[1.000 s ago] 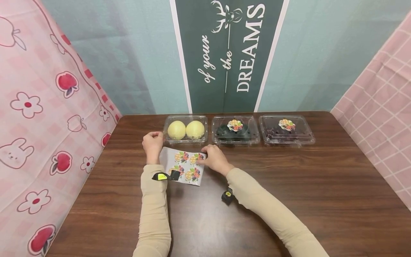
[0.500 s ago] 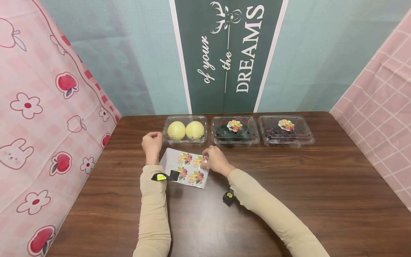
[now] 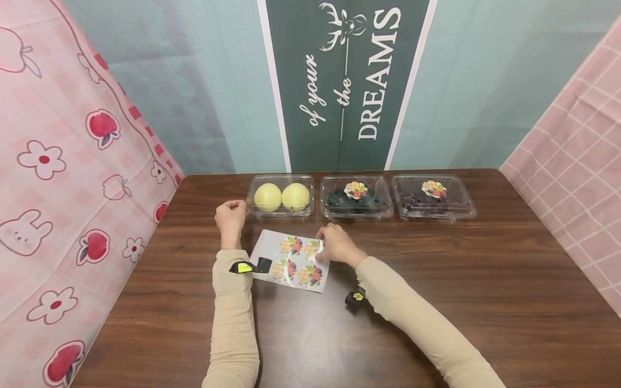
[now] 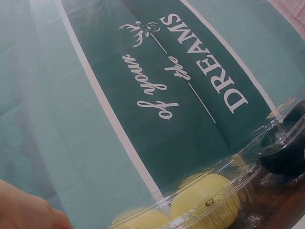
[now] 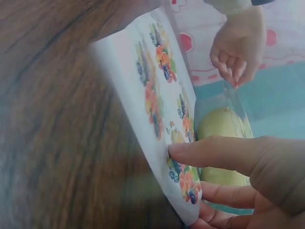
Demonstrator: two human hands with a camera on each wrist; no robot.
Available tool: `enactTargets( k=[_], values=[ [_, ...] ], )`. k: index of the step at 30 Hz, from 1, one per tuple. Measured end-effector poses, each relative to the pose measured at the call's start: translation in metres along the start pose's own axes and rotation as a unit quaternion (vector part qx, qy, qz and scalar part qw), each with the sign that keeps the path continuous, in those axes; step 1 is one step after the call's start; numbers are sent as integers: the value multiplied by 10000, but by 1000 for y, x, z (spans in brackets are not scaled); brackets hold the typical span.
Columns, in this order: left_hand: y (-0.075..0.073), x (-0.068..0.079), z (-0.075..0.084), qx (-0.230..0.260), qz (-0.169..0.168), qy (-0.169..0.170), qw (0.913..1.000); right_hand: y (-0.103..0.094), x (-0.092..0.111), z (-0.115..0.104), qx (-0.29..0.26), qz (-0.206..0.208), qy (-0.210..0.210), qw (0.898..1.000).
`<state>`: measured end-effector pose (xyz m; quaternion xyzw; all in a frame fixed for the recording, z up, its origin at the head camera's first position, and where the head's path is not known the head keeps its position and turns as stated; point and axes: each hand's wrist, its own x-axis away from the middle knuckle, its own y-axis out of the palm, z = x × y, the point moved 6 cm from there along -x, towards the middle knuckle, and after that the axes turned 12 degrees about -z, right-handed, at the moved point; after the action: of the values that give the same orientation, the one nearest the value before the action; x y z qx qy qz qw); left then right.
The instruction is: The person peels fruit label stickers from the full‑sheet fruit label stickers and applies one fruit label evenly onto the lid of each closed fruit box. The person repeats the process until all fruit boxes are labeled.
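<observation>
Pinching fruit-sticker sheet (image 3: 296, 260), right hand (image 3: 338, 243) should set thumb off stickers (image 3: 311, 275); left hand (image 3: 230, 220), fingertips together, sits toward back left corner of tabletop (image 3: 436, 280), any hold unclear.

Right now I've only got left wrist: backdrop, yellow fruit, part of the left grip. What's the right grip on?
Observer: The right grip pinches a white sheet by one corner, thumb on the printed side.
Operator: Printed with what?
Observer: Fruit stickers; head view shows four on it.
Operator: And the left grip? I can't see how the tips sit.
Observer: Right wrist view has the left grip with its thumb and fingertips together. Too small to tell if they hold anything.
</observation>
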<state>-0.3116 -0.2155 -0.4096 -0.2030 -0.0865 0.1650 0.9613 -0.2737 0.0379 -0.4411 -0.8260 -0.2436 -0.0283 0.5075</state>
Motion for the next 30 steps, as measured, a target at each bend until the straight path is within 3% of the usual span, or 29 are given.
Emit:
enactTargets(
  k=[17,30],
  values=[
    [1,0,-3,170,-38,-98,9998,-17,20,31,72,-195,116,9997],
    [1,-1,-4,7,13,-83,10000,-31,31,65,-125,-226,303,9992]
  ],
)
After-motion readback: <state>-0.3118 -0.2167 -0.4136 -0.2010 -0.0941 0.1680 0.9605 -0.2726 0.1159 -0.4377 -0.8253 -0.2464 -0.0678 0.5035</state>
